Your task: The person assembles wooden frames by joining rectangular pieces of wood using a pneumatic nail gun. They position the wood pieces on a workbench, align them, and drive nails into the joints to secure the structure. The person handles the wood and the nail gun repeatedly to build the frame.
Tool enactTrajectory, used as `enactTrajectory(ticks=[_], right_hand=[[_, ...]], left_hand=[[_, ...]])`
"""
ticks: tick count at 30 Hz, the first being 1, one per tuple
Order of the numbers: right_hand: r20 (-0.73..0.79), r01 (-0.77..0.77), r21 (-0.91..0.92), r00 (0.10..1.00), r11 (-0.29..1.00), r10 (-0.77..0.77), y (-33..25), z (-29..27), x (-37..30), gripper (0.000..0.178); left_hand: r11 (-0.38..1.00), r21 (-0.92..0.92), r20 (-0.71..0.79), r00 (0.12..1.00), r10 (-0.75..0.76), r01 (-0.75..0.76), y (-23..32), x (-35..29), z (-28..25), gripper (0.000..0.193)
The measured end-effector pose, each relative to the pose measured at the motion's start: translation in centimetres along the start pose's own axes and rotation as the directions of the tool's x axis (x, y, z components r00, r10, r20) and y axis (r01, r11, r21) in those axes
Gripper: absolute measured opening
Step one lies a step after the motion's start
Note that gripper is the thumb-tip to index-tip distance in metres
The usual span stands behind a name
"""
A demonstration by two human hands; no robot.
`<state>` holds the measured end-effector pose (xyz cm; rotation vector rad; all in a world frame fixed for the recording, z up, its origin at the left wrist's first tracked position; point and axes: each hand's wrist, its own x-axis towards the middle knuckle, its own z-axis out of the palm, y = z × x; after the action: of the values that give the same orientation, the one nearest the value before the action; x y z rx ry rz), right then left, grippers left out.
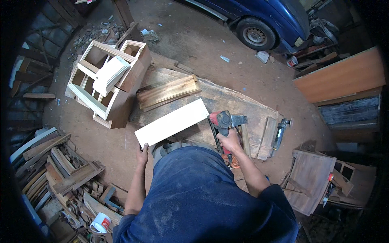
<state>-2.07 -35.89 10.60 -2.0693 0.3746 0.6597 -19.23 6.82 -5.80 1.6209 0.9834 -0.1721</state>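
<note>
My left hand (143, 156) grips the near left corner of a white board (172, 122), thumb on its top face. The board slants up to the right, above the wooden worktop (239, 101). In my right hand (230, 141) is a red and black nail gun (221, 120), fingers wrapped round its handle. Its head is close beside the board's right end; I cannot tell whether they touch. An orange coiled hose (234, 163) shows below the tool. Just right of the nail gun lies a hammer or hatchet (239, 120) with a wooden handle.
Bare wooden boards (169, 92) lie beyond the white one. An angle grinder (280, 133) rests at the worktop's right end. Pale wooden drawer-like frames (129, 77) stand at far left, scrap wood (71, 170) at near left. A blue vehicle (267, 20) is at the back; a wooden cabinet (310, 178) stands right.
</note>
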Motion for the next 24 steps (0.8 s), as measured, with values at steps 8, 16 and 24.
enactTrajectory(ticks=[8,16,24], right_hand=[[-0.014,-0.059,0.147,0.998,0.987,0.062,-0.6,0.9,-0.3,0.023],[-0.119,0.067,-0.061,0.99,0.996,-0.074,-0.2,0.9,-0.5,0.017],[-0.044,-0.03,0.018,0.999,0.999,0.031,-3.1,0.6,0.3,0.027]], left_hand=[[0.996,0.088,0.027,0.999,-0.03,0.027,-0.6,0.9,-0.9,0.066],[0.996,0.067,0.02,0.999,0.05,-0.051,0.1,0.2,-0.9,0.056],[0.994,0.107,0.018,0.999,0.036,-0.038,-0.3,0.7,-1.3,0.058]])
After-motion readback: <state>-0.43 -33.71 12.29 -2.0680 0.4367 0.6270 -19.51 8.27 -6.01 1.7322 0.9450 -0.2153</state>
